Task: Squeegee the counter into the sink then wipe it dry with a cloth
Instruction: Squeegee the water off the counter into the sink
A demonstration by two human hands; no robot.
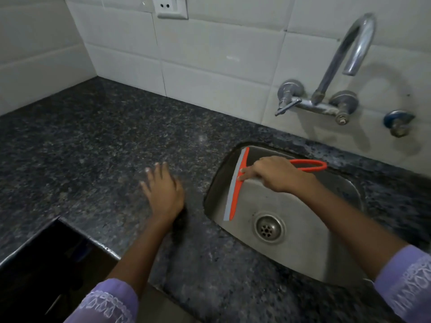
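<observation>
Right hand [275,174] grips squeegee [235,185] over sink [303,259]; left hand [163,190] flat on counter [81,148]

I see lilac sleeves with white embroidered cuffs on both my arms, the left sleeve [109,301] and right sleeve [405,278] ending below bare forearms.

This is a home kitchen. A dark speckled granite surface [98,145] runs along a wall of white tiles [210,54], with a steel sink [303,229] sunk into it at the right. Above the sink a chrome wall tap [335,66] is mounted; a wall socket [171,7] sits far left of it.
</observation>
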